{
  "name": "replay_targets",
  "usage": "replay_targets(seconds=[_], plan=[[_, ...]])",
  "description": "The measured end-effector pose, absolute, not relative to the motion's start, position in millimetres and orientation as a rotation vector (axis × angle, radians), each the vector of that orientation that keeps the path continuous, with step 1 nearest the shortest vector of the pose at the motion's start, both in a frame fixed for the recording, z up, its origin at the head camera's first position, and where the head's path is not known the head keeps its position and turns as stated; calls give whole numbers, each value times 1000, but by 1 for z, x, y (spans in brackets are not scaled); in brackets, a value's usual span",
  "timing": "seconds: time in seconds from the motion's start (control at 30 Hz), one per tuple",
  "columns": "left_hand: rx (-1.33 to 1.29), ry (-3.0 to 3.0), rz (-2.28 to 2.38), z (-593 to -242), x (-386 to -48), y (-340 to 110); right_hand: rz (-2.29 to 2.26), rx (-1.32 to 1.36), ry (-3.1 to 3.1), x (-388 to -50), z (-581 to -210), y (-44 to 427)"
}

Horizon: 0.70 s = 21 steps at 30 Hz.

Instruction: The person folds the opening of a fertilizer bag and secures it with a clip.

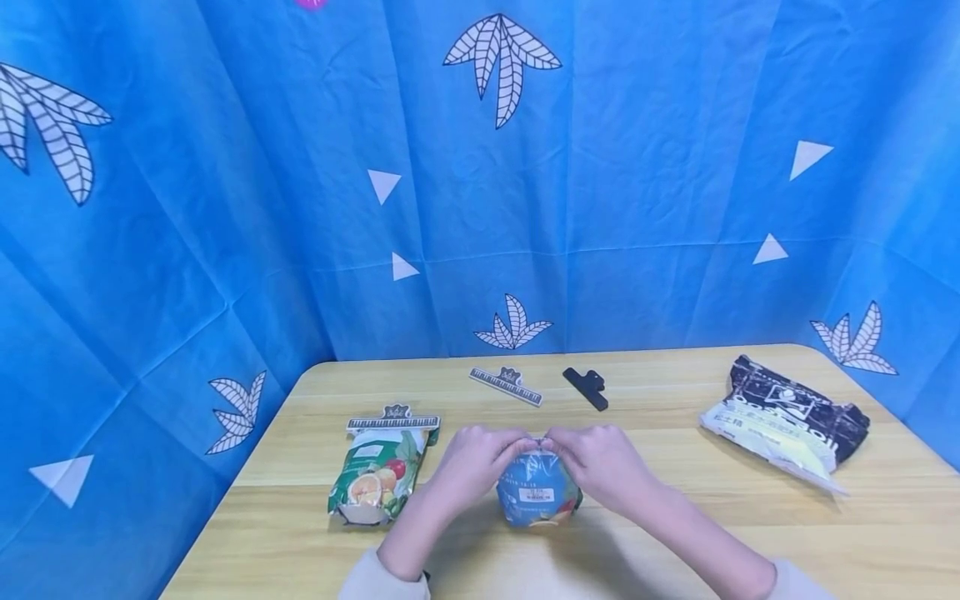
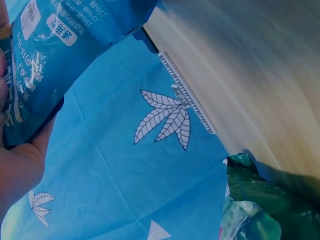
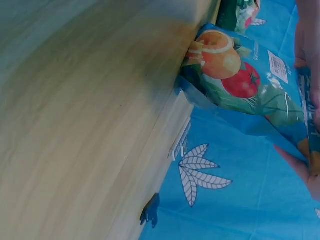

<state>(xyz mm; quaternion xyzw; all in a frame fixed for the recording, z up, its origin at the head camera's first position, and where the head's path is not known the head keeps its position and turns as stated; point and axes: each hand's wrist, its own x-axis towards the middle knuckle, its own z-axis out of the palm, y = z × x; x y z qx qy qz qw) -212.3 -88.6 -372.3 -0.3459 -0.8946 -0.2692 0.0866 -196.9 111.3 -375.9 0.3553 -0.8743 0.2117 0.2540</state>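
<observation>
A blue bag (image 1: 536, 493) printed with fruit and a white label stands upright at the front middle of the table. My left hand (image 1: 478, 457) pinches its top edge on the left, and my right hand (image 1: 600, 462) pinches the same edge on the right. Between the two hands the top looks folded over. In the right wrist view, oranges and a tomato show on the bag (image 3: 242, 80). To the left lies a green fruit-printed bag (image 1: 378, 475), its top held by a piano-keyboard clip (image 1: 393, 419).
Behind the hands lie a loose keyboard-patterned clip (image 1: 506, 386) and a black clip (image 1: 587, 387). A black and white bag (image 1: 787, 421) rests at the right on the wooden table (image 1: 660, 375). A blue patterned curtain (image 1: 637, 167) hangs along the back and sides.
</observation>
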Motion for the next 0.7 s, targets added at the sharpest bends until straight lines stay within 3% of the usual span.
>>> replay_targets(seconds=[0.27,0.7], plan=[[-1070,-2697,-1264,-373,-220,-106,821,1076,-2600,-198,-365,134],[-1060,-2667,-1327,-376,-218,-112,793,1041,-2652,-202,-363,144]])
